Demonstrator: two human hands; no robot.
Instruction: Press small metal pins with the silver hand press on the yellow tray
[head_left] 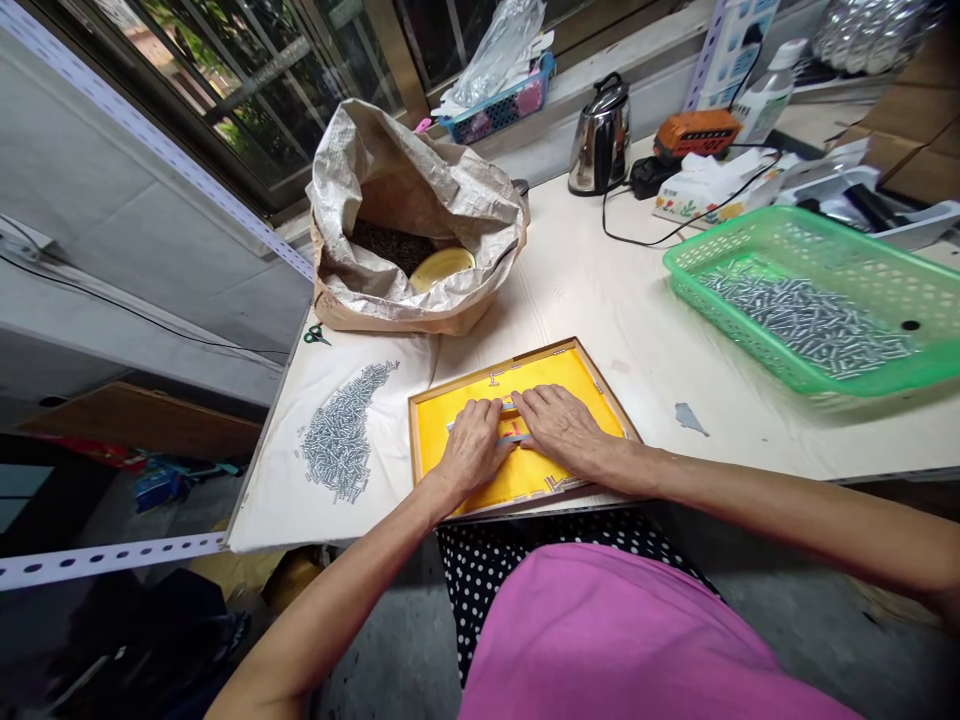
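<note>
A shallow yellow tray with a wooden rim lies at the table's front edge. Inside it, my left hand and my right hand face each other with fingers bent. Between them run two thin pale blue strips, one under the fingertips and one by the thumbs; both hands close on them. Small red marks show between the strips. Their ends are mostly covered by my fingers. A few small metal pins lie along the tray's edges.
Left of the tray is a heap of metal pins, with green scissors behind it. A big open sack stands at the back. To the right are a green basket of pins, a kettle and a grey scrap.
</note>
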